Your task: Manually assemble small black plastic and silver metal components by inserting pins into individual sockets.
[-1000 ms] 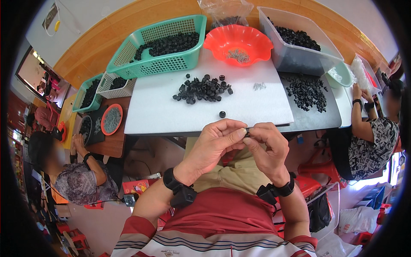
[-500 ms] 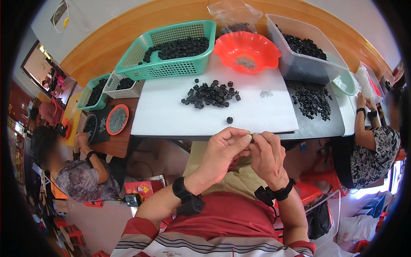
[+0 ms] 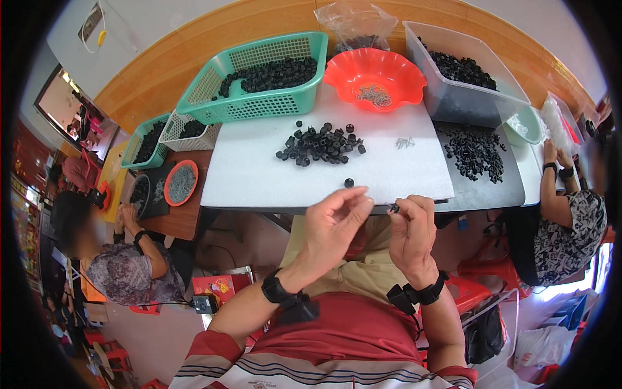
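Note:
At the table's front edge my right hand (image 3: 414, 236) pinches a small black plastic part (image 3: 393, 209) between thumb and fingertips. My left hand (image 3: 334, 223) is a short way to its left, thumb and fingers apart, slightly blurred, with nothing visible in it. One round black knob-like cap (image 3: 349, 183) stands alone on the white foam sheet (image 3: 246, 185), just beyond my left fingertips. Farther back lies a loose pile of similar black caps (image 3: 321, 146). To their right is a small cluster of thin metal pins (image 3: 405, 142).
Behind are a green basket (image 3: 259, 104) of black parts, a red scalloped bowl (image 3: 343, 81) with pins and a clear bin (image 3: 466, 100). Small black parts (image 3: 476, 155) cover a dark board at right. Co-workers sit at left (image 3: 129, 272) and right (image 3: 560, 233).
My hands were together at the small part. Now the left hand has drawn away to the left and its fingers have parted, while the right keeps the part.

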`<state>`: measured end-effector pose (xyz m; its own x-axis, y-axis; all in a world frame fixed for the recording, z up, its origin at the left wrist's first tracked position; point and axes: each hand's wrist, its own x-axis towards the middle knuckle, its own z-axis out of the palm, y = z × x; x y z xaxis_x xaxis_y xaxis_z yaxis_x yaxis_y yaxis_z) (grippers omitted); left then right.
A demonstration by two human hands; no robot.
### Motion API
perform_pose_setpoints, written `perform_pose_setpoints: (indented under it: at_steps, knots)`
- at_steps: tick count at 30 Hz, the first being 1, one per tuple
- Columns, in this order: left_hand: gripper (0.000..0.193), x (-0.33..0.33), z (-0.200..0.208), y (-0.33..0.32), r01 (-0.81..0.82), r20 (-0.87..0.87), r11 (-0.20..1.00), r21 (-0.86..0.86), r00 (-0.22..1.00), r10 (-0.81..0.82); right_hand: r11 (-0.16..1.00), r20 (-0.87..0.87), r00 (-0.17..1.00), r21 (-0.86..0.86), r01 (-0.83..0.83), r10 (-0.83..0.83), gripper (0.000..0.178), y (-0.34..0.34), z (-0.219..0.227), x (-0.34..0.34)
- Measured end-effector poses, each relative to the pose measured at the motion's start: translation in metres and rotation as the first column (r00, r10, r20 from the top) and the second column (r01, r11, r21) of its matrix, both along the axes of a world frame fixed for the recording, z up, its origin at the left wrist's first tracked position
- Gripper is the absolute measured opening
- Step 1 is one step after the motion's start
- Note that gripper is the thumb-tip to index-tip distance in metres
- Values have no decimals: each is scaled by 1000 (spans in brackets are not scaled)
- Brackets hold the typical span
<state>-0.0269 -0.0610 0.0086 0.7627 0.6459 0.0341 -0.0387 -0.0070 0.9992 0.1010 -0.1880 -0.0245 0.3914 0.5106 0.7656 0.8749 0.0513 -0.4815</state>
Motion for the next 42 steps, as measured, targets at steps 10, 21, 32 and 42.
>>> perform_pose_setpoints:
  at_steps: [10,21,32,42]
  knots:
    - [19,18,-11,42,-46,-110,445,895,942,318,998,-230,972,62,-32,46,19,-8,-9,7]
    - [13,16,-8,45,42,-113,490,871,987,117,996,-279,957,64,-66,82,19,-11,-10,9]
    - [14,17,1,52,221,-240,638,738,969,-59,996,-293,952,63,-68,84,19,-11,-10,11]
    - [17,18,4,55,264,-276,761,592,954,-116,994,-288,952,63,-86,101,19,-7,-12,12]
